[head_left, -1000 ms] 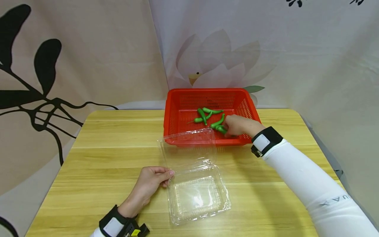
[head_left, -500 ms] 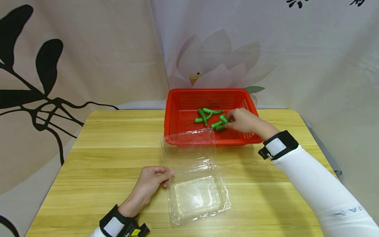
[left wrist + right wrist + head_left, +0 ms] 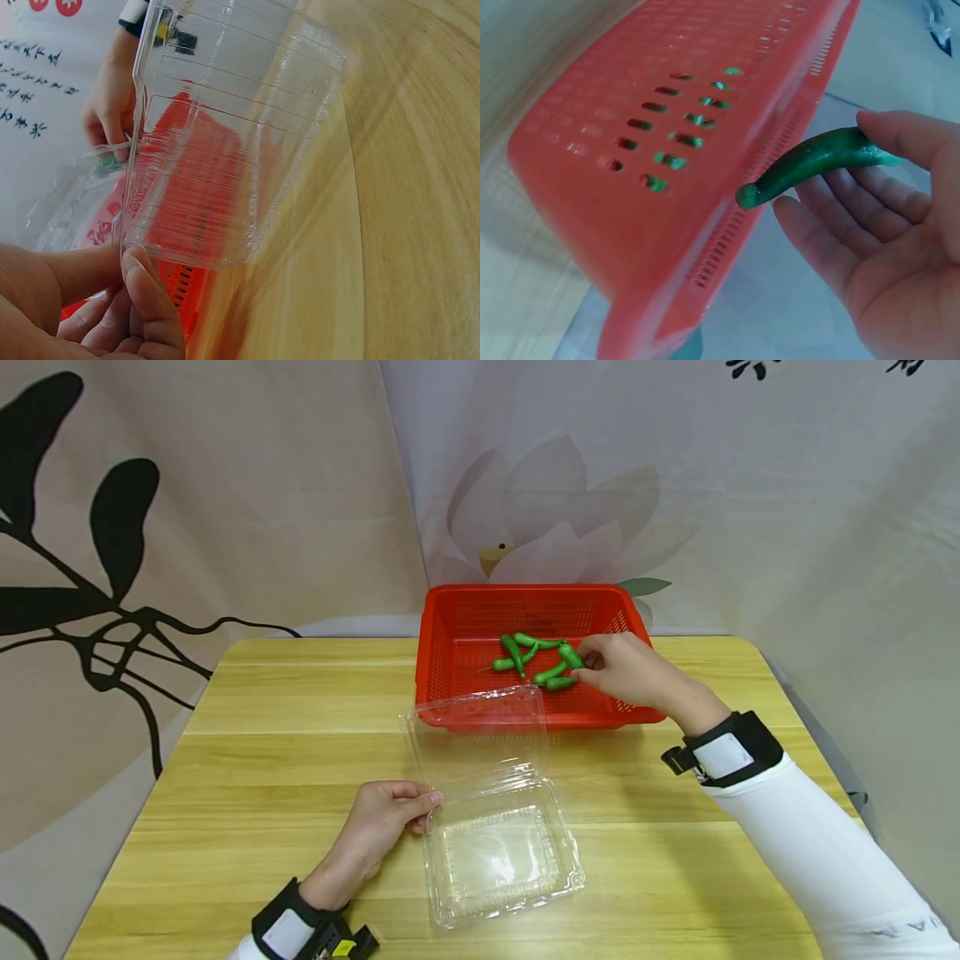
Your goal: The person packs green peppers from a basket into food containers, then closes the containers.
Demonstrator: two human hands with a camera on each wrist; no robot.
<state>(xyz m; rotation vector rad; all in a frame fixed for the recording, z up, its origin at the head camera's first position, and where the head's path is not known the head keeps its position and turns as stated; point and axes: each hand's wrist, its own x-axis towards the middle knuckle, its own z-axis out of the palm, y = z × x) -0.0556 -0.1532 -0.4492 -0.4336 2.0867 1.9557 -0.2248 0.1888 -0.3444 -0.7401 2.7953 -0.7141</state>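
In the head view, my right hand [image 3: 630, 670] is raised over the right side of a red plastic basket [image 3: 450, 597]. It pinches a green chili pepper [image 3: 571, 657] between thumb and fingers. The right wrist view shows this curved pepper [image 3: 817, 161] with its stem end pointing at the basket rim. Several other green chilies [image 3: 513, 653] lie on the basket floor. On the table, a clear plastic clamshell box [image 3: 442, 906] lies with its lid [image 3: 480, 743] folded back, overlapping the basket's front. My left hand [image 3: 390, 818] pinches the box's left edge, near the hinge.
A pale wooden table [image 3: 300, 710] bears the basket and box. Behind its far edge hangs a printed backdrop cloth [image 3: 315, 485] with plant and lotus patterns. Both wrists carry black straps with small cameras.
My right hand has risen from the chilies and drawn slightly back to the right, lifting one chili pepper in its fingers. The left hand and clamshell box have stayed still.
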